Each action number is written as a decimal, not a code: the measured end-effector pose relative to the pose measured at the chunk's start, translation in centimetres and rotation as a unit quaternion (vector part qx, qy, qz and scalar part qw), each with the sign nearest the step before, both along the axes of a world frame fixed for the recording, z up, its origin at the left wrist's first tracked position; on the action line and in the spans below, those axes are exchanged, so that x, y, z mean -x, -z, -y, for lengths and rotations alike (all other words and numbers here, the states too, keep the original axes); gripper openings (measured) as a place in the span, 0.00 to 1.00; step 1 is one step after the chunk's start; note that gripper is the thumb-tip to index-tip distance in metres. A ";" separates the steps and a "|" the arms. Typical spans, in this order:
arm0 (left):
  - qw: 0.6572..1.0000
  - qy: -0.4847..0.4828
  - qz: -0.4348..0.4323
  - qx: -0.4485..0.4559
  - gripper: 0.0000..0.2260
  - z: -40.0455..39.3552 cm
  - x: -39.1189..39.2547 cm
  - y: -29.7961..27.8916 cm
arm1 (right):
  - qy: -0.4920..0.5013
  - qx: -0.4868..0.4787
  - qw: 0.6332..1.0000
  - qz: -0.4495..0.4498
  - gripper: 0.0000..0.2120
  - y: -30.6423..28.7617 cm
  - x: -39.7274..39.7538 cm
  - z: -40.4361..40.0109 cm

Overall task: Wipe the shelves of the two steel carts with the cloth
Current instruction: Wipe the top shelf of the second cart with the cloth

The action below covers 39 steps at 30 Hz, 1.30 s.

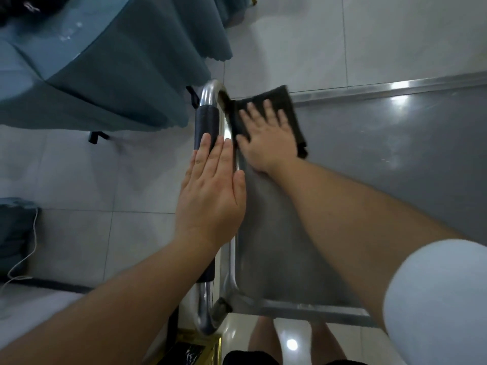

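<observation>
No writing could be read anywhere. Nearest, a white sleeve (434, 299) ran off the right edge. The left hand (210, 191) lay flat, grip released, fingers straight along the black padded handle (207, 125) of the steel cart (395, 159). Beyond it the right hand (266, 133), fingers spread and not clenched, pressed the dark cloth (279, 101) onto the smooth grey shelf's far corner. Farthest, a draped blue table (110, 75) blurred out of frame.

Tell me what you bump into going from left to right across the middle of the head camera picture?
Blue tablecloth → black grip on the cart handle → left hand resting flat on that handle → right hand pressing flat on the dark cloth → steel cart shelf.
</observation>
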<state>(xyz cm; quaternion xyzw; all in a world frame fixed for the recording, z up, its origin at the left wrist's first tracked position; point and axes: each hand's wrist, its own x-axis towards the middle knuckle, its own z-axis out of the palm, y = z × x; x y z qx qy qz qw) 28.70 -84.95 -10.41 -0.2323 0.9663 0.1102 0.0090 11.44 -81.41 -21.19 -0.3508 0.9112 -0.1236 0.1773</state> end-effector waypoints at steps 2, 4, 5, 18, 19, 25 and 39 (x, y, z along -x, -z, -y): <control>1.000 -0.001 -0.001 0.005 0.28 -0.1 0.1 0.0 | -0.054 0.003 0.998 0.012 0.32 0.2 -2.5 0.4; 1.000 -0.003 -0.004 0.008 0.28 -0.1 0.1 0.0 | -0.094 -0.004 0.996 0.007 0.34 0.6 -4.7 -0.7; 1.000 -0.002 -0.004 0.011 0.28 -0.2 0.0 0.1 | -0.101 -0.001 0.995 0.007 0.35 0.7 -5.9 -1.7; 1.000 0.013 0.023 0.004 0.28 -0.4 0.2 -0.8 | -0.041 -0.011 0.999 -0.020 0.32 1.6 -19.8 -21.5; 1.000 0.013 0.023 0.003 0.28 -0.5 0.2 -0.9 | -0.037 -0.017 0.999 -0.022 0.32 1.4 -19.7 -21.7; 0.999 0.039 0.003 0.006 0.27 -0.6 -0.1 -1.1 | -0.037 -0.028 0.999 -0.029 0.34 1.4 -18.7 -19.4; 0.983 0.162 0.038 0.073 0.26 -1.2 -0.1 -0.9 | -0.019 -0.041 0.997 -0.063 0.30 2.0 -16.4 -29.2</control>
